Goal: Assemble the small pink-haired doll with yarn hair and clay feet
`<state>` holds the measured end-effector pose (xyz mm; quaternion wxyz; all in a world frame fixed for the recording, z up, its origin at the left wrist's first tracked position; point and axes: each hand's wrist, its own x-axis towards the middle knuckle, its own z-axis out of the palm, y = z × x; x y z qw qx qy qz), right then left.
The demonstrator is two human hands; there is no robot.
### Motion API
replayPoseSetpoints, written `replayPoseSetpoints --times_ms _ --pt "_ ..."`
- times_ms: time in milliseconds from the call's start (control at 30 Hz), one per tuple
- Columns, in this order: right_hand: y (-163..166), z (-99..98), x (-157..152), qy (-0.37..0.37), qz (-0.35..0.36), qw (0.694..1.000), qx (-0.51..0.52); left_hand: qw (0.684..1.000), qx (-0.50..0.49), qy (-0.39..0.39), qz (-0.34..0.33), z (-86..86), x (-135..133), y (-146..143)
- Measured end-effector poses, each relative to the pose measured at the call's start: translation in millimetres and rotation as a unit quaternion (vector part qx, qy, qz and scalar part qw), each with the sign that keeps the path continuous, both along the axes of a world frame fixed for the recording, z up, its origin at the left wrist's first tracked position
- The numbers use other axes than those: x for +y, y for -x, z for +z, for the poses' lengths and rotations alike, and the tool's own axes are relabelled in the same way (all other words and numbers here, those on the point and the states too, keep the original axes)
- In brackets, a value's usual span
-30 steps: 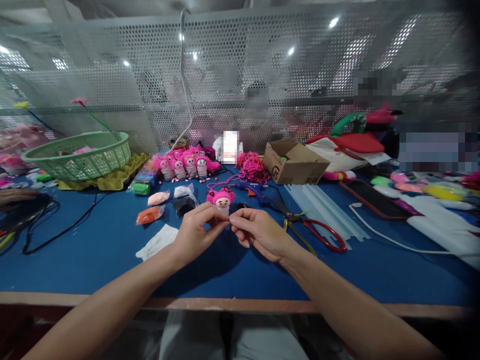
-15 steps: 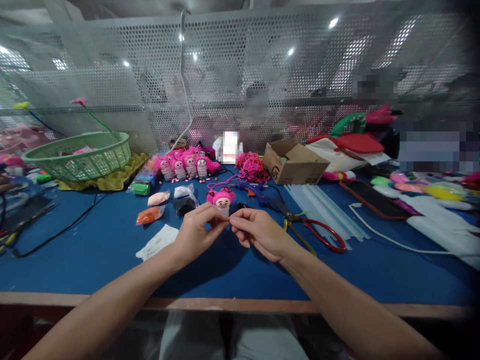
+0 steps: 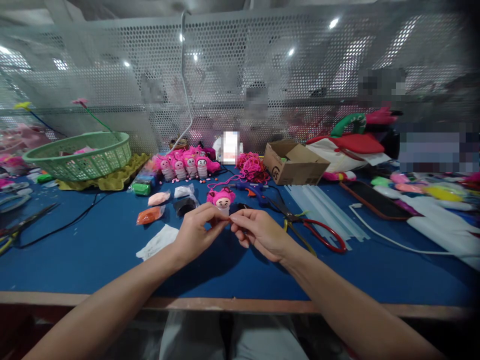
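Over the middle of the blue table, my left hand (image 3: 200,232) and my right hand (image 3: 260,232) meet fingertip to fingertip. Both are closed in a pinch; whatever lies between the fingers is too small to make out. Just behind them stands a small doll (image 3: 222,202) with pink yarn hair, a pale face and a white body, its lower part hidden by my fingers. Left of my left hand lie a crumpled white sheet (image 3: 159,242), an orange clay packet (image 3: 150,215), a peach packet (image 3: 159,198) and a black packet (image 3: 185,205).
Similar pink-haired dolls (image 3: 190,165) stand at the back, beside pink yarn (image 3: 252,167) and a cardboard box (image 3: 294,162). Red-handled scissors (image 3: 324,235), a blue glue gun (image 3: 255,191) and translucent strips (image 3: 326,212) lie right. A green basket (image 3: 78,160) and other scissors (image 3: 28,222) are left.
My hands keep almost the same pinch and place. At the far left, a dark blurred shape over the other scissors has gone, leaving them in plain view.
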<state>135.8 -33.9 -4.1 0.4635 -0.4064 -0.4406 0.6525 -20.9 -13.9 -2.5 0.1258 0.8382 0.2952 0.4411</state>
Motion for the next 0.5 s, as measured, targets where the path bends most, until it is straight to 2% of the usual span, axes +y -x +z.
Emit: replayPoseSetpoints --times_ms 500 --pt "1.1 0.7 0.0 -0.005 -0.005 1.000 -0.015 1.000 0.008 0.006 -0.004 0.9 0.6 -0.2"
